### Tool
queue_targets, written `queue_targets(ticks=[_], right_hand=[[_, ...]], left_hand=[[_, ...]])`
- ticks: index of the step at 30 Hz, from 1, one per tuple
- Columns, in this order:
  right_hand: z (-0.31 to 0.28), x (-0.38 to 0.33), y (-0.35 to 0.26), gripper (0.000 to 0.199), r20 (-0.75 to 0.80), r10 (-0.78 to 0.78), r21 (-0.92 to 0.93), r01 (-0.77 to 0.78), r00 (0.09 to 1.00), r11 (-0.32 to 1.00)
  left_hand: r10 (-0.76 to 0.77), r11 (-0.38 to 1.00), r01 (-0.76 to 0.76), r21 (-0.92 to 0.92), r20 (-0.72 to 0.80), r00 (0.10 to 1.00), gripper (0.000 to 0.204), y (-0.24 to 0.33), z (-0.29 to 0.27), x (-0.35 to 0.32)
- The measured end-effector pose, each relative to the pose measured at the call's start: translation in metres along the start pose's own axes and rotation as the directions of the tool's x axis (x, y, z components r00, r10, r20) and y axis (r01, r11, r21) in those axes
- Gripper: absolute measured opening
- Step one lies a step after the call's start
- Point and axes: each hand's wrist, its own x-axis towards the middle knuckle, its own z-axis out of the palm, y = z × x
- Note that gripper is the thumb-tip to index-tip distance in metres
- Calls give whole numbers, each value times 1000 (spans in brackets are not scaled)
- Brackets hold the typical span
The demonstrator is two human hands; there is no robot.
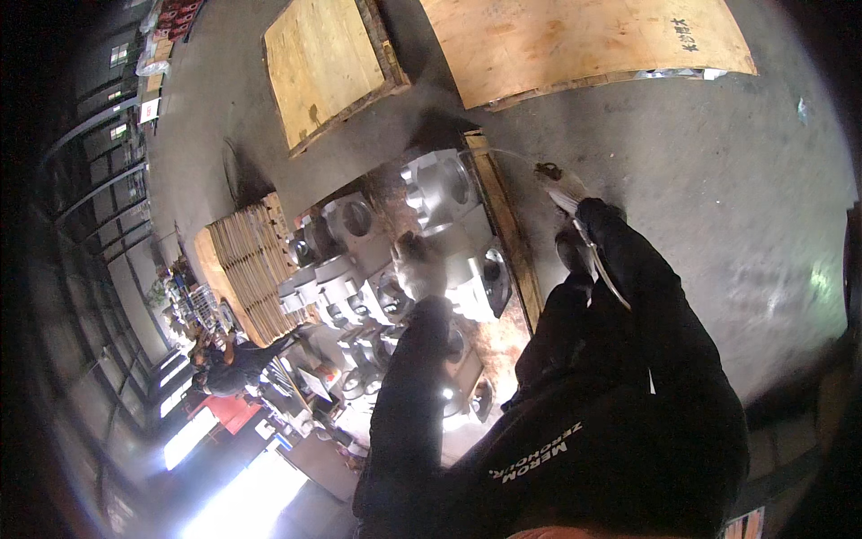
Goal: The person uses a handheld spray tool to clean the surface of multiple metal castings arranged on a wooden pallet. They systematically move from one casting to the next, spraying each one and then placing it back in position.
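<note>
while castings (461,234) crowd a pallet (493,186) on concrete (718,207), left hand (419,271) and right hand (566,190) show unclear grips

From where I stand: castings (440,193) are silver-grey metal, matt on the flanks, glaring white where light strikes. Surface beneath them (505,343) mottled rusty brown, looks rough; material unclear. Edge timber (505,225): plain wood, worn. Larger sheet (584,45) and smaller sheet (323,67): pale wood, flat, smoothish, stained. Stacked slats (247,265), bare wood. Floor (718,171) like concrete, grey, scuffed, faintly glossy in patches. Left hand (419,269) in pale cloth-like covering, weave lost to blur. Sleeves (409,386): black cloth, matt.
</note>
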Motion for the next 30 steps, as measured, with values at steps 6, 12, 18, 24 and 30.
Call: queue_targets(ticks=[6,12,18,24,30], right_hand=[[30,-79,9,30,221,-144,-373,220,965,901],[56,-29,71,25,124,-477,-777,384,870,498],[23,-79,33,41,53,-14,-188,23,999,982],[-3,-111,-10,40,-61,267,-10,-268,962,963],[-22,-127,-74,30,97,-418,-360,423,903,831]], left_hand=[[-123,992,124,-21,66,990,27,-9,-8,-26],[-26,1000,26,-3,37,999,29,1,-15,-28],[-95,995,94,25,63,993,39,-4,-15,-34],[-150,987,144,66,97,984,33,-7,-22,-32],[-198,972,194,-133,-18,980,34,-14,-14,-35]])
